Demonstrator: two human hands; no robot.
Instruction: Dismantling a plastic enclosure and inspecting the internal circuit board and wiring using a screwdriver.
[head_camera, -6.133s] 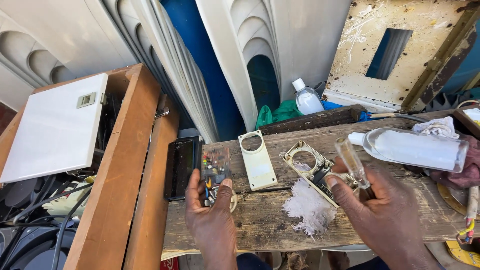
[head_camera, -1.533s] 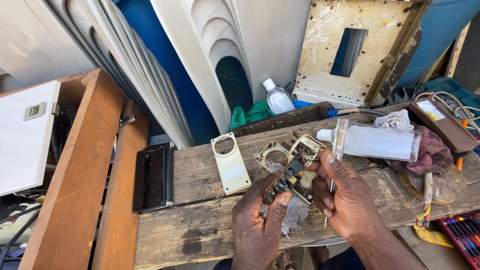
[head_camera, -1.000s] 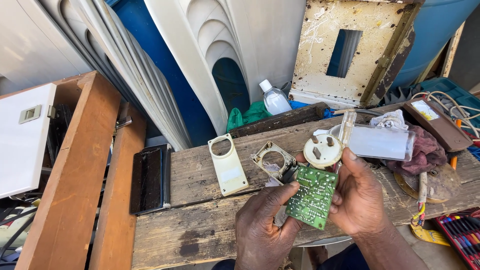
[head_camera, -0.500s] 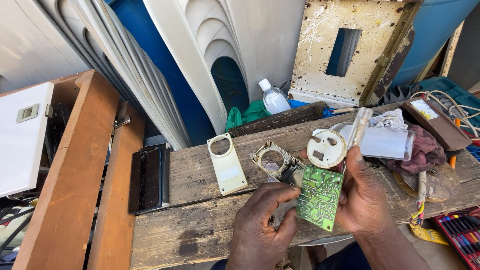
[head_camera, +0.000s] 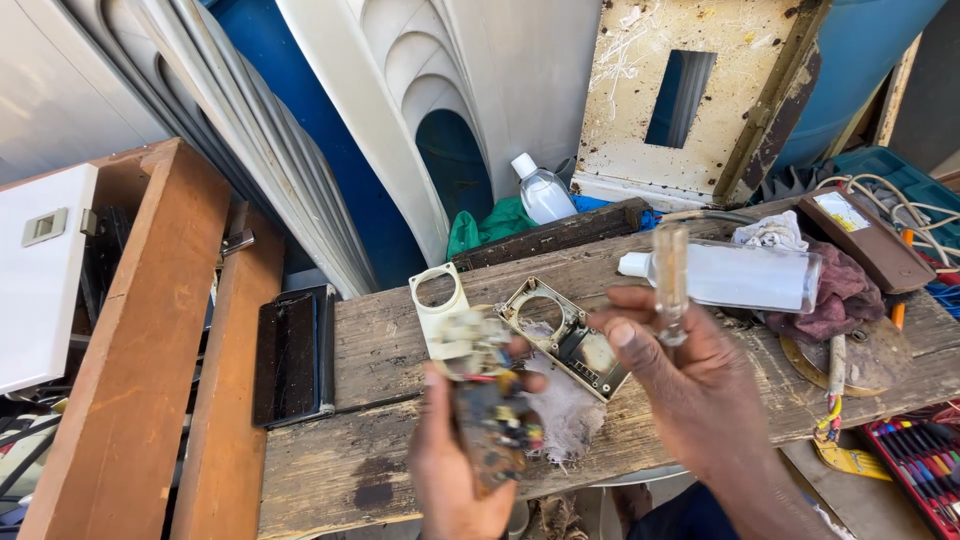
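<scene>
Left hand (head_camera: 455, 470) is clamped around a small circuit board (head_camera: 488, 425), held up over the front edge of the wooden bench (head_camera: 390, 340), component side toward the camera. It's blurry, but you can make out little colored parts on it and a cream round piece (head_camera: 465, 340) attached at the top end. The thumb sits on the right edge of the board, fingers wrapped behind.

Right hand (head_camera: 690, 385) is closed on a screwdriver (head_camera: 670, 275) with a clear handle, pinched between thumb and fingers, handle sticking straight up. The tip is hidden below the fingers, so I can't tell where it points. The two hands are apart, with a gap between them.

On the bench behind: a cream cover plate (head_camera: 435, 300) with a round hole, an open metal housing (head_camera: 565, 335) just right of it, and a tuft of white fluff (head_camera: 565, 415) under the board. A clear bottle (head_camera: 735, 277) lies on its side past the screwdriver, resting on a dark red rag (head_camera: 845, 300).

My take on handling this: grip the board by its edges like that, not across the solder side, and brace the left wrist on the bench so it stops wobbling. Seat the tip fully before turning, or it'll slip and gouge something. Work low over the wood so a dropped screw lands there, not in the fluff.
</scene>
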